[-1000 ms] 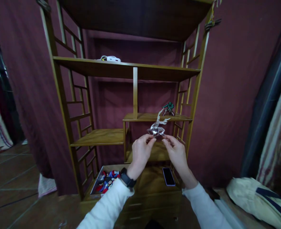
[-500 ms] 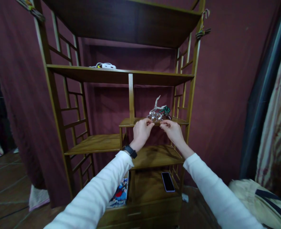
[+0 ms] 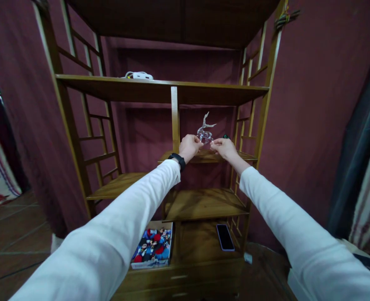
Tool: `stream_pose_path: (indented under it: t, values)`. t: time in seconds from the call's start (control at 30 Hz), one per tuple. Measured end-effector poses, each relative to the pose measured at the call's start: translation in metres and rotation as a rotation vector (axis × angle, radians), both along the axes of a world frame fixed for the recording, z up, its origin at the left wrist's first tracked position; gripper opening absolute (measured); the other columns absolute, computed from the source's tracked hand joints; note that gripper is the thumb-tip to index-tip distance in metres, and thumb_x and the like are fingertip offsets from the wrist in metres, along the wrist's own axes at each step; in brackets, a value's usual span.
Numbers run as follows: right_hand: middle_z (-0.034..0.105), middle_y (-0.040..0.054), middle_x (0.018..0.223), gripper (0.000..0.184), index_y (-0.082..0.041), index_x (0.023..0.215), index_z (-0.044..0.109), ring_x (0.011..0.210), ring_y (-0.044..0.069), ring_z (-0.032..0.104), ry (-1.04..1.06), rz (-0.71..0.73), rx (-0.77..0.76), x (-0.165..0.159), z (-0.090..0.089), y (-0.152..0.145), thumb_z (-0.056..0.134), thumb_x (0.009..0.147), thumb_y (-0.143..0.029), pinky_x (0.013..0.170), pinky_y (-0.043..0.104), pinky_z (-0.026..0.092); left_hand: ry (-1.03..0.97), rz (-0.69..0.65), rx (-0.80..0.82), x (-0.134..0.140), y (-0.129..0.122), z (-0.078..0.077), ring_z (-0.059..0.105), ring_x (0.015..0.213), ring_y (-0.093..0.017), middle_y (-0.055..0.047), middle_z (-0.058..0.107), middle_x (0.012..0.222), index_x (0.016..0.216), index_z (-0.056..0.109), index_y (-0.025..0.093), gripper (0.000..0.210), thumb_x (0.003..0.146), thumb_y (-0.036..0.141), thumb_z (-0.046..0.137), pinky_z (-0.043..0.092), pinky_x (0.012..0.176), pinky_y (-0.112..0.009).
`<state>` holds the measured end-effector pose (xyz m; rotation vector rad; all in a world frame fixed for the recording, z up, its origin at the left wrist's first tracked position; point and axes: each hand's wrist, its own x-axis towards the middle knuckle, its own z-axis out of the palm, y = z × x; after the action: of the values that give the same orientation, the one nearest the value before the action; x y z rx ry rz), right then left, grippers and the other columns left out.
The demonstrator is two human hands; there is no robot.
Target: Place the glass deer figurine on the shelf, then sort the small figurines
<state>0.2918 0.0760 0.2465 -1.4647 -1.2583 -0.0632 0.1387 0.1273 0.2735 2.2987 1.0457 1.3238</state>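
Observation:
A clear glass deer figurine (image 3: 205, 133) with long frosted antlers is held between my two hands, in front of the right middle shelf (image 3: 208, 157) of a wooden rack. My left hand (image 3: 190, 146), with a black watch at the wrist, pinches its lower left side. On the other side, my right hand (image 3: 224, 148) grips the lower right with thumb and fingertips. Part of a dark green object (image 3: 225, 136) shows just behind my right hand; the hand hides the rest of it.
A white power strip (image 3: 141, 75) lies on the long shelf above. Lower down are a phone (image 3: 225, 237) and a box (image 3: 151, 263) of small red and blue figures. An upright post (image 3: 174, 119) stands left of my hands.
Both hands have lifted the glass deer up from close to the shelf, and it now stands clear of the green object. My view has shifted, bringing the box of figures into fuller sight.

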Motion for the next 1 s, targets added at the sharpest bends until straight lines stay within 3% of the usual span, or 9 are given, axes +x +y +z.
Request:
stream_pose_path:
  t: [0.23, 0.43, 0.63, 0.83, 1.0]
  values:
    - [0.068, 0.0009, 0.068, 0.019, -0.017, 0.085, 0.068, 0.057, 0.010, 0.061, -0.132, -0.052, -0.081, 0.013, 0.012, 0.027, 0.062, 0.072, -0.030, 0.061, 0.018, 0.047, 0.045, 0.044, -0.016, 0.017, 0.031, 0.002, 0.064, 0.066, -0.014, -0.003, 0.068, 0.065, 0.075, 0.065, 0.019, 0.016, 0.068, 0.034, 0.065, 0.047, 0.064, -0.022]
    - [0.069, 0.0022, 0.075, 0.016, -0.022, 0.078, 0.070, 0.071, 0.013, 0.063, -0.285, -0.145, -0.159, 0.010, 0.009, 0.049, 0.060, 0.072, -0.033, 0.066, 0.018, 0.044, 0.069, 0.209, -0.018, 0.018, 0.045, -0.005, 0.065, 0.079, -0.018, -0.005, 0.069, 0.075, 0.075, 0.066, 0.021, 0.016, 0.064, 0.033, 0.067, 0.047, 0.069, -0.025]
    - [0.070, 0.0043, 0.079, 0.015, -0.024, 0.076, 0.070, 0.074, 0.015, 0.064, -0.274, -0.186, -0.242, 0.004, -0.001, 0.071, 0.059, 0.072, -0.033, 0.064, 0.020, 0.044, 0.124, 0.250, 0.000, 0.019, 0.054, -0.017, 0.064, 0.084, -0.021, -0.007, 0.069, 0.077, 0.074, 0.067, 0.020, 0.014, 0.065, 0.030, 0.066, 0.047, 0.071, -0.026]
    - [0.070, 0.0054, 0.087, 0.015, -0.025, 0.081, 0.070, 0.084, 0.017, 0.063, -0.287, -0.201, -0.276, 0.002, 0.000, 0.089, 0.062, 0.069, -0.032, 0.069, 0.021, 0.044, 0.132, 0.256, 0.000, 0.020, 0.064, -0.019, 0.063, 0.086, -0.021, -0.010, 0.069, 0.077, 0.075, 0.067, 0.015, 0.014, 0.064, 0.025, 0.066, 0.046, 0.072, -0.024]
    - [0.070, 0.0054, 0.085, 0.014, -0.025, 0.080, 0.071, 0.085, 0.016, 0.063, -0.307, -0.186, -0.306, 0.000, 0.003, 0.098, 0.064, 0.068, -0.028, 0.071, 0.020, 0.043, 0.057, 0.293, -0.137, 0.024, 0.073, -0.018, 0.063, 0.083, -0.021, -0.009, 0.068, 0.074, 0.072, 0.066, 0.014, 0.013, 0.062, 0.021, 0.068, 0.047, 0.071, -0.026]
